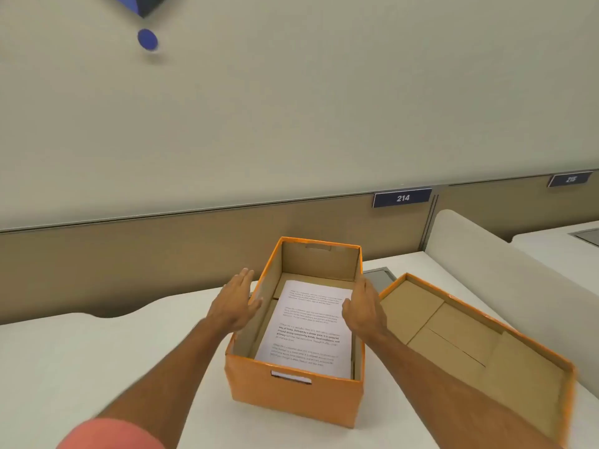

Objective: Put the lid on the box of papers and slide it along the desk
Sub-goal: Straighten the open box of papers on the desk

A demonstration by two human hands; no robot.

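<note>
An orange cardboard box (291, 396) stands open on the white desk (97, 367), with a stack of printed papers (308, 332) lying flat inside. Its orange lid (470, 338) lies upside down on the desk just right of the box, brown inside facing up. My left hand (238, 299) is flat against the outside of the box's left wall, fingers straight. My right hand (364, 309) hovers at the box's right wall, fingers extended, thumb over the papers. Neither hand holds anything.
A beige partition (162, 264) runs along the back of the desk, bearing a blue sign "214" (402, 198). A rounded divider panel (486, 264) stands to the right behind the lid. A grey cable hatch (379, 275) sits behind the box.
</note>
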